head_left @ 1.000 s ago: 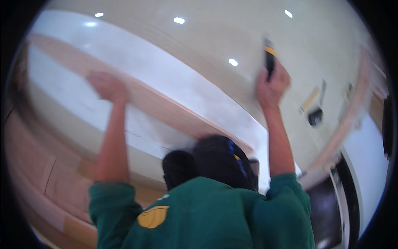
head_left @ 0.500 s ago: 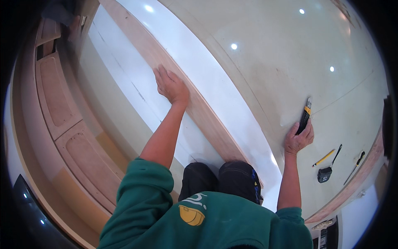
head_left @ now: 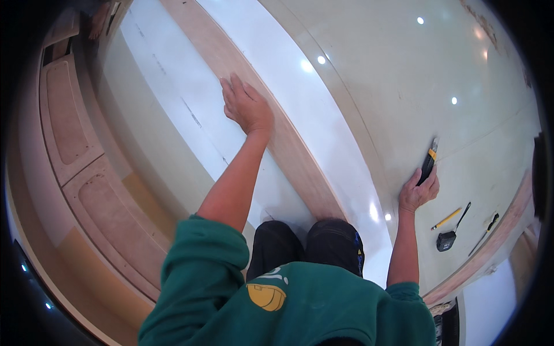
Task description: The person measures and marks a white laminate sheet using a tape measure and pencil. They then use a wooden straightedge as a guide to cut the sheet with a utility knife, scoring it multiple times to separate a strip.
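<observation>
My left hand (head_left: 249, 108) lies on a long, narrow wooden board (head_left: 297, 161), its fingers stretched out and reaching over the board's left edge. The board runs lengthwise over a glossy white sheet (head_left: 337, 144), whose surface shows on both sides of it. Off to the right, my right hand (head_left: 420, 195) is closed around a black and yellow utility knife (head_left: 429, 163). The knife's metal tip points away from me, over the pale glossy floor. My knees (head_left: 333, 233) are at the near end of the board.
A yellow pencil (head_left: 446, 218), a black tape measure (head_left: 446, 240) and a thin tool with a black and yellow handle (head_left: 492, 223) lie right of my right hand. Wooden cabinet panels (head_left: 75, 118) line the left side. Part of another person (head_left: 99, 22) shows at the far left.
My left hand sits slightly farther up and right in the view, still on the board. The whole view has shifted a little. My right hand keeps hold of the knife.
</observation>
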A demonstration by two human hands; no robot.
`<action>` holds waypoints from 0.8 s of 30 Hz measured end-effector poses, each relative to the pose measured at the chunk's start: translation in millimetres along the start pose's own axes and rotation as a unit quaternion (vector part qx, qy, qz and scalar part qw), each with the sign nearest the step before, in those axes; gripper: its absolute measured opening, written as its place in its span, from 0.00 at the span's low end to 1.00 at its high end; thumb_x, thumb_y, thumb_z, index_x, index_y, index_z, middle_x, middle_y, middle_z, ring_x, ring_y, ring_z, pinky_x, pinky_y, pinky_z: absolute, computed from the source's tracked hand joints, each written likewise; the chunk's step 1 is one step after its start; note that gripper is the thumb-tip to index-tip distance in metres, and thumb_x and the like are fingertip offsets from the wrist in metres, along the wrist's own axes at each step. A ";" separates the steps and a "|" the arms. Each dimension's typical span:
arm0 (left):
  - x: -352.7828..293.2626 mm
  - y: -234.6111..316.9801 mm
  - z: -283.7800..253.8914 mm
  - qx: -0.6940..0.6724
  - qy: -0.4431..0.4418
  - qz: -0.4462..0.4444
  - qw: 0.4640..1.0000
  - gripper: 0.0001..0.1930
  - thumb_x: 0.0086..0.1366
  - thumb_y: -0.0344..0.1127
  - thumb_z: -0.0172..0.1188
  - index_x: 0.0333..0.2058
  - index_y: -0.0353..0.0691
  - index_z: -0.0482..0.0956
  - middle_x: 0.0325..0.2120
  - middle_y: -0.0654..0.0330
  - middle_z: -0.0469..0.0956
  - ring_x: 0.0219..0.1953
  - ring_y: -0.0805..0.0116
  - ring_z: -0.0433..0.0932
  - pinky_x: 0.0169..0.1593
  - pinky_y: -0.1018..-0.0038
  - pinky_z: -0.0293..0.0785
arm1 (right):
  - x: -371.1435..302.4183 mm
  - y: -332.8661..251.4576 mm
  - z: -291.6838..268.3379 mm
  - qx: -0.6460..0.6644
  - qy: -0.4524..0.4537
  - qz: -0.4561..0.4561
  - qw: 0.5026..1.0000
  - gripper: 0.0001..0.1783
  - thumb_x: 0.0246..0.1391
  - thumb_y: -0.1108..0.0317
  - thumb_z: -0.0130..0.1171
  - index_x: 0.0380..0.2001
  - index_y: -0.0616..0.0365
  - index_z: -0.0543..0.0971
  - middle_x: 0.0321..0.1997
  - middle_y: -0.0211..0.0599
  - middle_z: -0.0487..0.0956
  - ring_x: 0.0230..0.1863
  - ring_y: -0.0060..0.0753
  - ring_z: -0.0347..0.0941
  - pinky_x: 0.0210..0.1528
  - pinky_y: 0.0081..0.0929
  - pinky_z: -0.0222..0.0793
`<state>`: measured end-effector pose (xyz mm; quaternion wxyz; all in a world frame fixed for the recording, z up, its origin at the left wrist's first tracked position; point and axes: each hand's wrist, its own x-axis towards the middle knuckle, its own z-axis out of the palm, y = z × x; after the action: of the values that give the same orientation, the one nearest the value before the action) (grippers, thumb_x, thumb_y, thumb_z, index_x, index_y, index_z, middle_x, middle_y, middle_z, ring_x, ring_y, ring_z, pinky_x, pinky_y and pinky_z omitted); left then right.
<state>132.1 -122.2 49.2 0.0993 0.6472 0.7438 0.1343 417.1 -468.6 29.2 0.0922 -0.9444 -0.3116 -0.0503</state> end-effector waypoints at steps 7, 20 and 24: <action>-2.6 -7.0 5.6 -0.045 0.016 0.006 0.999 0.23 0.77 0.39 0.42 0.66 0.38 0.66 0.71 0.44 0.56 0.71 0.46 0.57 0.72 0.54 0.50 | 32.0 -70.9 -25.8 0.246 -0.155 0.086 0.953 0.25 0.68 0.58 0.50 0.61 0.64 0.70 0.43 0.41 0.75 0.42 0.34 0.72 0.46 0.33 0.69; -0.5 -8.7 5.0 -0.088 0.023 0.017 0.996 0.22 0.76 0.37 0.46 0.65 0.39 0.68 0.71 0.45 0.56 0.71 0.42 0.56 0.73 0.53 0.48 | 89.4 -433.2 24.1 0.335 -0.361 -0.166 0.854 0.18 0.65 0.60 0.50 0.43 0.68 0.72 0.36 0.60 0.81 0.39 0.62 0.80 0.44 0.52 0.74; -1.5 -6.2 3.7 -0.095 0.011 0.007 0.995 0.22 0.75 0.37 0.47 0.64 0.39 0.69 0.71 0.45 0.57 0.71 0.43 0.56 0.73 0.52 0.48 | 109.5 -472.1 35.6 0.317 -0.371 -0.178 0.854 0.17 0.65 0.60 0.50 0.38 0.69 0.73 0.33 0.63 0.81 0.37 0.62 0.81 0.42 0.52 0.75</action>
<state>127.7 -124.2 43.6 0.1516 0.6388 0.7237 0.2124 223.9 -25.6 78.4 0.2540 -0.7407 -0.4844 0.3900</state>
